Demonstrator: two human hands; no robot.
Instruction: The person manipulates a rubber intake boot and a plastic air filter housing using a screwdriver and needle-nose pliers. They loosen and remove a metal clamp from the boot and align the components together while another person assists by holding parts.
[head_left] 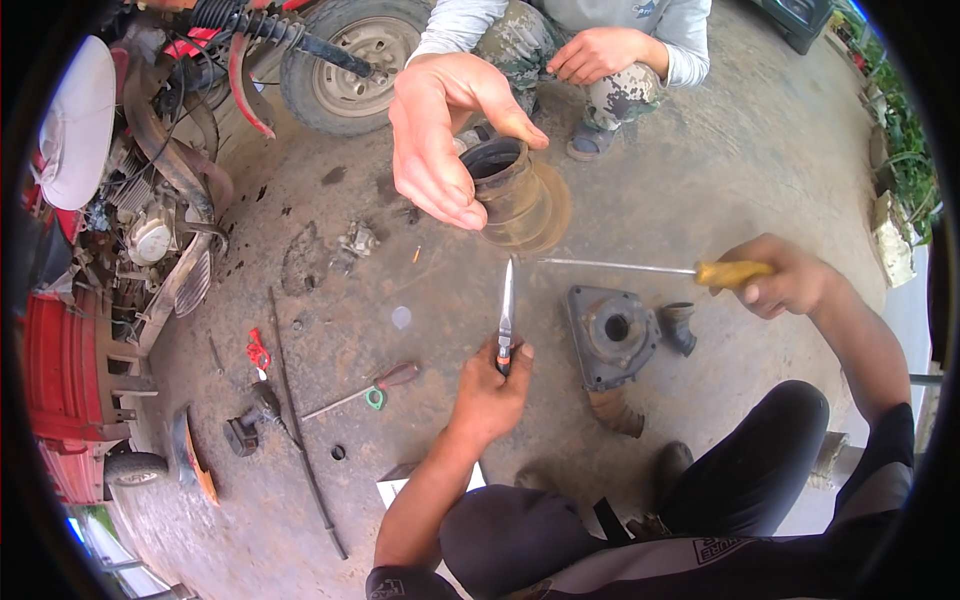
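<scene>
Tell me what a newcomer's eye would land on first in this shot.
Top centre, another person's hand holds a ribbed rubber sleeve. Toward it point needle-nose pliers in the left hand and a yellow-handled screwdriver in the right hand. A grey housing lies on the ground below.

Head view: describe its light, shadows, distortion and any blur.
Head view: soft, even daylight on the concrete floor, with only faint shadows under the rubber boot; strong fisheye bending and a black rim at the corners; the left hand with its knife and the right hand with its screwdriver look sharp; the greenery at the right edge is washed out and smeared.
</scene>
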